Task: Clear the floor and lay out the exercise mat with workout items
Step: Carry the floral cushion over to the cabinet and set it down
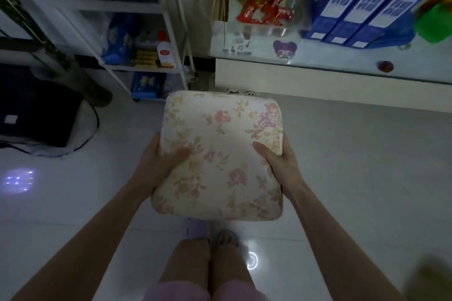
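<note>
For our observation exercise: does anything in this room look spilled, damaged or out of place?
Nothing looks spilled or damaged. The floral cushion is intact, held above the floor by the left hand and right hand at its sides.
</note>
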Action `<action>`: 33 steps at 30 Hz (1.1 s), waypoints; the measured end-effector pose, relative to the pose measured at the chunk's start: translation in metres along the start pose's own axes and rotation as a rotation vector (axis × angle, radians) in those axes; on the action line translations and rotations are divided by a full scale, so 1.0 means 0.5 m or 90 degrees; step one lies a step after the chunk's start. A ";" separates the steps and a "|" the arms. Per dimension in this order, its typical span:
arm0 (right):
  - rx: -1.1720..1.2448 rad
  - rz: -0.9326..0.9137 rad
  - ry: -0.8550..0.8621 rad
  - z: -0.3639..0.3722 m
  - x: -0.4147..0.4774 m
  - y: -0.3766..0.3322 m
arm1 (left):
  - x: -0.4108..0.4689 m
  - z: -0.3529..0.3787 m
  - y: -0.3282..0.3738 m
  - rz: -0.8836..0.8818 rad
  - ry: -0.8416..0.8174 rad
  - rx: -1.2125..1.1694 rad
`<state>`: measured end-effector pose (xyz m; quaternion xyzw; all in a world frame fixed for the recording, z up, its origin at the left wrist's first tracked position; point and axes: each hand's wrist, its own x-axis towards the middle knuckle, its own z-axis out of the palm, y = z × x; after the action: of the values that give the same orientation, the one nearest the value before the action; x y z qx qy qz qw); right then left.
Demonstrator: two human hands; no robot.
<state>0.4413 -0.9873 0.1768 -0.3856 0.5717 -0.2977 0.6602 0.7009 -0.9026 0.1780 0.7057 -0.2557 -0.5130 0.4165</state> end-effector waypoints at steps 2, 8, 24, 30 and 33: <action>0.005 -0.005 0.009 0.012 0.088 0.077 | 0.083 0.002 -0.068 0.003 -0.005 -0.001; 0.016 -0.001 0.016 0.027 0.246 0.214 | 0.251 0.020 -0.187 0.025 -0.008 0.026; 0.023 -0.018 0.009 0.014 0.431 0.351 | 0.424 0.064 -0.330 0.023 0.003 0.015; 0.021 -0.022 0.010 0.014 0.456 0.357 | 0.444 0.066 -0.330 0.023 -0.002 0.006; 0.014 -0.026 0.007 0.015 0.459 0.361 | 0.446 0.064 -0.336 0.021 0.001 -0.001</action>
<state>0.4787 -1.0827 -0.0968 -0.3883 0.5639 -0.3194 0.6552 0.7360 -1.0008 -0.0829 0.7013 -0.2668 -0.5056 0.4259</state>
